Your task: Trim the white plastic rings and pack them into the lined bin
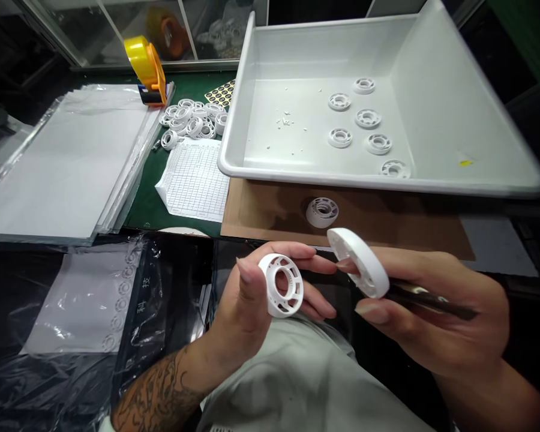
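My left hand (247,300) holds a white slotted ring (284,285) between thumb and fingers, its open face turned toward the camera. Just right of it, my right hand (436,306) grips another white ring (359,262), tilted on edge, with a fingertip at its inner side. A dark, slender tool (432,300) also lies in my right hand; its far end is hidden behind the ring. The two rings are apart. Beyond my hands, one more white ring piece (322,212) sits on the brown cardboard (270,207).
A large white tray (315,175) holds several rings and small white scraps. To its left are a pile of rings (193,120), a printed grid sheet (195,177), round stickers (220,94), a yellow tape dispenser (148,69) and stacked plastic bags (67,162). Bagged rings (123,288) lie lower left.
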The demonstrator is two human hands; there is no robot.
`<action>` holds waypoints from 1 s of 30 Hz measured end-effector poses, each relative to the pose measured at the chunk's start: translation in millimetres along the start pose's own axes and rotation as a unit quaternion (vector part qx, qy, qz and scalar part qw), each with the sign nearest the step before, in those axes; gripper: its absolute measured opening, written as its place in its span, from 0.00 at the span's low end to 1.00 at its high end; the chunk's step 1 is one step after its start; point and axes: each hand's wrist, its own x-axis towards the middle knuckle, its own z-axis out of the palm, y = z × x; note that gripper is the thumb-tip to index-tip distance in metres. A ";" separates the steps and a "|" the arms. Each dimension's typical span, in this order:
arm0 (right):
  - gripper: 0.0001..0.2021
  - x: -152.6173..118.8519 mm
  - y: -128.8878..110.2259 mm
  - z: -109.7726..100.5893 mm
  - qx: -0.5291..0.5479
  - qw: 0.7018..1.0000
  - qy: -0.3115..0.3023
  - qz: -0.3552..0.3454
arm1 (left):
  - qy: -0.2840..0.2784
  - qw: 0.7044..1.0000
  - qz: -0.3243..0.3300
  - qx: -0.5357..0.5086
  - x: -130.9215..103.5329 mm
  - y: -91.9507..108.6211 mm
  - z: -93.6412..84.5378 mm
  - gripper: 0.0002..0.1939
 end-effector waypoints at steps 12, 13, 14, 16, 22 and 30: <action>0.05 -1.2 2.5 0.5 -0.100 0.991 -0.063 -0.058 | 0.017 0.995 0.063 0.080 -0.7 -6.7 -4.2 0.37; 0.05 -1.3 2.5 2.0 -0.106 0.990 -0.065 -0.065 | 0.018 0.994 0.065 0.083 -0.8 -7.0 -4.3 0.37; 0.05 -1.2 2.8 4.2 -0.109 0.989 -0.068 -0.073 | 0.018 0.994 0.066 0.087 -0.8 -7.4 -4.4 0.37; 0.06 -0.9 5.1 10.6 -0.126 0.985 -0.077 -0.091 | 0.013 0.992 0.077 0.100 -0.5 -9.0 -5.1 0.38; 0.05 -3.4 25.2 32.0 -0.214 0.966 -0.080 -0.125 | 0.061 0.979 0.071 0.180 4.7 -21.6 -11.3 0.39; 0.08 -19.7 35.5 3.4 0.000 0.994 -0.110 -0.014 | -0.089 0.942 0.032 0.322 3.2 -18.0 -20.8 0.28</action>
